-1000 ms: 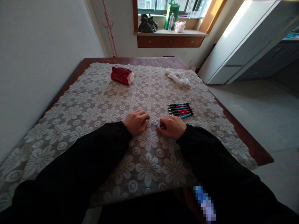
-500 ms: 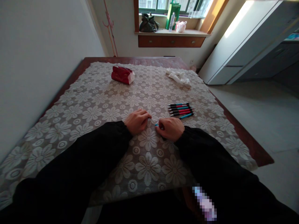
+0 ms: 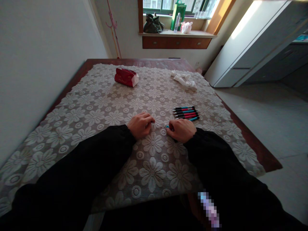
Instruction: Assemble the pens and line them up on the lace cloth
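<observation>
My left hand point(image 3: 140, 124) rests on the lace tablecloth point(image 3: 101, 115) with its fingers pinched on a thin pale pen refill point(image 3: 158, 124) that points right. A small gap away, my right hand point(image 3: 181, 130) is closed around a blue pen barrel point(image 3: 167, 126), of which only the blue tip shows at the thumb. A row of several pens point(image 3: 185, 113), red and blue with black ends, lies just beyond my right hand.
A red tissue pack point(image 3: 126, 77) lies far left on the table and a crumpled white cloth point(image 3: 183, 79) far right. The white wall runs along the table's left side. The wooden table edge point(image 3: 252, 141) drops to the floor on the right.
My right hand has drawn a little to the right with the blue barrel, so the gap between barrel and refill has widened. My left hand stays put.
</observation>
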The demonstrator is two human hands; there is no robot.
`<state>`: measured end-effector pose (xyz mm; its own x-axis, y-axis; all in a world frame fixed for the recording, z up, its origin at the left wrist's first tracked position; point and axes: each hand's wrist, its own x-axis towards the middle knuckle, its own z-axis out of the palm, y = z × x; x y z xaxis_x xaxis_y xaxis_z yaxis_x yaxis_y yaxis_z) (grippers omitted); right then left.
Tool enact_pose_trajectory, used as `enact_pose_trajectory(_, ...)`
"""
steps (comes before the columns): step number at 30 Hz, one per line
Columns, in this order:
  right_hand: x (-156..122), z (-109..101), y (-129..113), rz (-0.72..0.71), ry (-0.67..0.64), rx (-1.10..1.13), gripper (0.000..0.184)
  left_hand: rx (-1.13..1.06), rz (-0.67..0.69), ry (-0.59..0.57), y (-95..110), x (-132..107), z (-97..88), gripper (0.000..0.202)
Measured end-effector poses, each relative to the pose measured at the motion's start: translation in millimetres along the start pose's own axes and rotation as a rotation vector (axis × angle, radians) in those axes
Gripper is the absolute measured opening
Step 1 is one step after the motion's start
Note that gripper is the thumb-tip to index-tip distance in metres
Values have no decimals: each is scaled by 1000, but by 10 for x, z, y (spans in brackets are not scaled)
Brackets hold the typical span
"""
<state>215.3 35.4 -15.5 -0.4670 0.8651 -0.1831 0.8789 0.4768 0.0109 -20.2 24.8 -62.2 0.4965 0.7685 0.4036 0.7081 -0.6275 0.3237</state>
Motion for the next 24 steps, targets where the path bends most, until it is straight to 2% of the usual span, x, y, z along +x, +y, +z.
enact_pose_trajectory(6,-29,1,-43,-2,5,10,28,-5,-54,43,-23,9,35,23)
enact_pose_trajectory(15,-31,52,-140,-4,-15,33,37,-74,-17,-22,-14,37,62,27)
enact_pose_trajectory(24,-20,31,-169,17,13,60,35,-74,24,-41,-23,52,70,27)
